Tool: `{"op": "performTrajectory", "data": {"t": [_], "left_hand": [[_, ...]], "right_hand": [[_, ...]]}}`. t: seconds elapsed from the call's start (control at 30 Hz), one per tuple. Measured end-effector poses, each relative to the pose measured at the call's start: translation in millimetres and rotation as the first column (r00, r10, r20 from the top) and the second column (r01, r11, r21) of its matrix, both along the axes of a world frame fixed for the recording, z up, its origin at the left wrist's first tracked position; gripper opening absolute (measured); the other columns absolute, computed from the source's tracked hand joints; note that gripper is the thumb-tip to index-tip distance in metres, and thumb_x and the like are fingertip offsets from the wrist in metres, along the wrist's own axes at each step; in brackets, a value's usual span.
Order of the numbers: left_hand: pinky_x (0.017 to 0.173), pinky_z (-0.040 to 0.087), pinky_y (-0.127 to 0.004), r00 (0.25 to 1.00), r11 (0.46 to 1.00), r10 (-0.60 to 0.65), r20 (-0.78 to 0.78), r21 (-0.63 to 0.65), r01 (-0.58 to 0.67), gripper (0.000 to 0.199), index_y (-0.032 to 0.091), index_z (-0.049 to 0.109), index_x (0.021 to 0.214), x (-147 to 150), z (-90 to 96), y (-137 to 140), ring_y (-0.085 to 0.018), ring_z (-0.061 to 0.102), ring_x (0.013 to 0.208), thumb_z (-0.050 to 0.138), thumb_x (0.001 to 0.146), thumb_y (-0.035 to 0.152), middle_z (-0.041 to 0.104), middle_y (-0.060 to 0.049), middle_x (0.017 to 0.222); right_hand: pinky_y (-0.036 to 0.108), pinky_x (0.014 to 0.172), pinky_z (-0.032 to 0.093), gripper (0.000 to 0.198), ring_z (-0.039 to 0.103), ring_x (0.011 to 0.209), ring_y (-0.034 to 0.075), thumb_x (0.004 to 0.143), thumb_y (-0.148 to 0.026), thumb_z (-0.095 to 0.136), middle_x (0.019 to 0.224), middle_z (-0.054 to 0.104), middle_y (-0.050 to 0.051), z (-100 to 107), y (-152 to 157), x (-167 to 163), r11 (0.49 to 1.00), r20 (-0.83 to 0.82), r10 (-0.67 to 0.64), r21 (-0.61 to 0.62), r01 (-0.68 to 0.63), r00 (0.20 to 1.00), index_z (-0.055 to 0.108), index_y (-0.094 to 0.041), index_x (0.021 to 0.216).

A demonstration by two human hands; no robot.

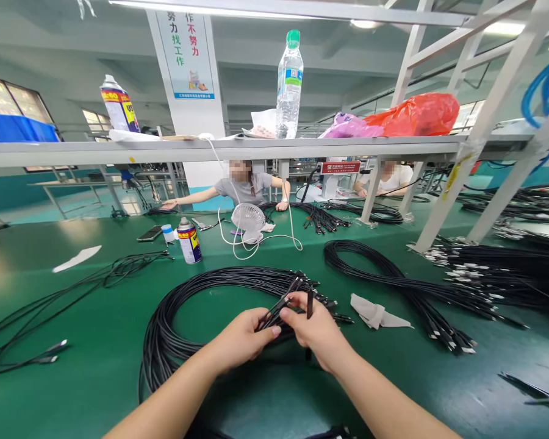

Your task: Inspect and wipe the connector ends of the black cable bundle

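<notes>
A large coil of black cables (165,317) lies on the green bench in front of me. My left hand (247,335) is closed around several cable ends near the coil's right side. My right hand (313,326) pinches one of these ends between thumb and forefinger. A slim black pen-like tool (310,305) also sits in the right hand, standing roughly upright between the fingers. Its exact kind I cannot make out. More connector ends fan out just beyond both hands. A crumpled white cloth (375,312) lies to their right.
Another cable bundle (384,271) and dense cable piles (507,274) lie at right, with tweezers (531,389) nearer. Loose cables (105,277) stretch along the left. A spray can (189,242) and small fan (248,221) stand ahead, below a shelf (238,149). Two people sit opposite.
</notes>
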State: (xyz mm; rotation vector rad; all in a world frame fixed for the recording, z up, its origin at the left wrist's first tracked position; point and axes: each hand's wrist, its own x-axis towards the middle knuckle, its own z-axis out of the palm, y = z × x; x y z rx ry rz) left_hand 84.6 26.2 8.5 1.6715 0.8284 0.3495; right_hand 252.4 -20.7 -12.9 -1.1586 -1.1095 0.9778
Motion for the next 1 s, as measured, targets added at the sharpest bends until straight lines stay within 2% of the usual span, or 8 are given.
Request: {"op": "performTrajectory", "data": {"t": [0.2, 0.3, 0.4, 0.5, 0.63, 0.73, 0.83, 1.0], "left_hand": [[0.041, 0.028, -0.02, 0.996, 1.0, 0.014, 0.084, -0.026, -0.012, 0.039, 0.016, 0.053, 0.087, -5.7, -8.2, 4.6, -0.004, 0.031, 0.044, 0.066, 0.077, 0.051, 0.043, 0.009, 0.061], [0.045, 0.031, -0.021, 0.995, 0.998, -0.05, 0.09, -0.031, 0.053, 0.047, 0.014, 0.056, 0.089, -14.9, -13.7, 8.0, -0.005, 0.041, 0.043, 0.052, 0.085, 0.06, 0.05, 0.006, 0.06], [0.049, 0.037, -0.022, 0.994, 0.993, -0.089, 0.065, -0.068, 0.093, 0.056, 0.014, 0.056, 0.089, -25.1, -15.7, 10.4, -0.01, 0.053, 0.047, 0.043, 0.086, 0.068, 0.059, 0.001, 0.061], [0.051, 0.037, -0.023, 0.998, 0.997, -0.054, 0.033, -0.044, 0.055, 0.056, 0.015, 0.055, 0.085, -32.8, -7.6, 10.4, -0.012, 0.057, 0.049, 0.046, 0.083, 0.07, 0.062, 0.0, 0.061], [0.054, 0.038, -0.024, 1.0, 0.997, 0.001, -0.016, 0.077, 0.0, 0.054, 0.015, 0.053, 0.078, -35.8, 13.2, 8.4, -0.01, 0.055, 0.048, 0.049, 0.081, 0.069, 0.066, -0.002, 0.067], [0.049, 0.034, -0.023, 0.995, 0.994, -0.005, -0.1, 0.104, 0.016, 0.058, 0.016, 0.053, 0.076, -33.3, 21.1, 5.0, -0.008, 0.045, 0.042, 0.046, 0.079, 0.073, 0.061, 0.0, 0.06], [0.046, 0.032, -0.022, 0.992, 0.99, 0.003, -0.123, 0.139, 0.014, 0.058, 0.016, 0.053, 0.076, -31.0, 15.2, 1.2, -0.007, 0.041, 0.04, 0.044, 0.081, 0.073, 0.061, 0.001, 0.059], [0.049, 0.04, -0.023, 0.994, 0.998, -0.042, -0.098, 0.041, 0.046, 0.058, 0.014, 0.056, 0.086, -40.2, -0.7, 3.5, -0.012, 0.055, 0.047, 0.044, 0.082, 0.071, 0.064, -0.002, 0.062]], "right_hand": [[0.02, 0.04, 0.021, 0.041, 0.03, 0.041, 0.004, 0.07, -0.051, 0.073, 0.055, 0.049, -0.007, -3.6, 0.8, -32.3, 0.993, -0.132, 0.02, -0.109, -0.034, 0.991, 0.057, -0.017, 0.086], [0.02, 0.042, 0.023, 0.041, 0.034, 0.042, 0.006, 0.068, -0.054, 0.073, 0.045, 0.044, -0.008, 1.7, -0.5, -37.6, 0.994, -0.162, -0.004, -0.11, -0.014, 0.987, 0.056, -0.017, 0.078], [0.02, 0.043, 0.024, 0.044, 0.039, 0.042, 0.007, 0.066, -0.056, 0.074, 0.044, 0.048, -0.006, 6.9, -3.5, -38.3, 0.995, -0.195, -0.024, -0.1, 0.004, 0.981, 0.056, -0.017, 0.076], [0.02, 0.044, 0.026, 0.046, 0.041, 0.043, 0.007, 0.064, -0.057, 0.076, 0.045, 0.048, -0.007, 13.0, -7.2, -37.9, 0.997, -0.227, -0.028, -0.077, 0.011, 0.974, 0.057, -0.017, 0.077], [0.021, 0.045, 0.026, 0.05, 0.04, 0.044, 0.007, 0.062, -0.06, 0.077, 0.044, 0.046, -0.008, 17.5, -9.6, -35.6, 0.999, -0.259, -0.024, -0.043, 0.014, 0.966, 0.054, -0.018, 0.077], [0.021, 0.045, 0.027, 0.051, 0.04, 0.044, 0.007, 0.062, -0.061, 0.077, 0.045, 0.047, -0.008, 15.6, -9.1, -34.0, 0.999, -0.278, -0.009, -0.042, -0.003, 0.96, 0.055, -0.018, 0.081], [0.021, 0.046, 0.028, 0.052, 0.044, 0.047, 0.008, 0.058, -0.055, 0.081, 0.048, 0.051, -0.007, 13.8, -9.6, -34.3, 0.999, -0.293, 0.001, -0.039, -0.013, 0.956, 0.059, -0.017, 0.086], [0.022, 0.046, 0.028, 0.044, 0.041, 0.045, 0.007, 0.058, -0.052, 0.082, 0.046, 0.048, -0.007, 19.2, -15.6, -36.3, 0.999, -0.321, -0.023, -0.028, 0.015, 0.947, 0.06, -0.016, 0.074]]}}
